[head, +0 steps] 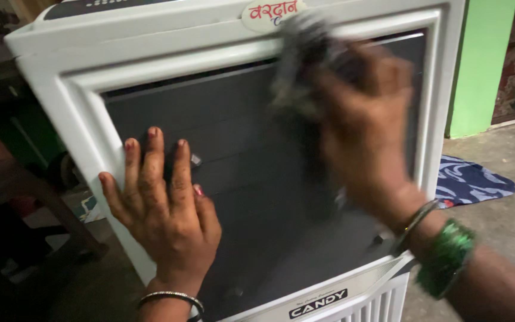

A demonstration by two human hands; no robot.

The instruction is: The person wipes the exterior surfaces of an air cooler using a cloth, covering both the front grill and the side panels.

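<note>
Your right hand (362,128) is closed around a dark grey cloth (302,59), pressing it against the upper part of the dark grey panel (239,197) that fills the front of a white air cooler (61,77); both hand and cloth are blurred, so the exact grip of your fingers (382,71) is hard to make out, but the cloth is bunched under them near the panel's top edge. Your left hand (162,209) lies flat and open on the lower left of the same panel, fingers spread and holding nothing, its outer edge touching the white frame. The cooler stands upright, and a white slatted grille (377,304) shows at its bottom right corner. You wear green bangles (448,256) on the right wrist and a thin metal bangle (171,296) on the left. Beyond the cooler, a blue patterned mat (469,182) lies on the grey floor (508,220) near a green wall (481,65).
</note>
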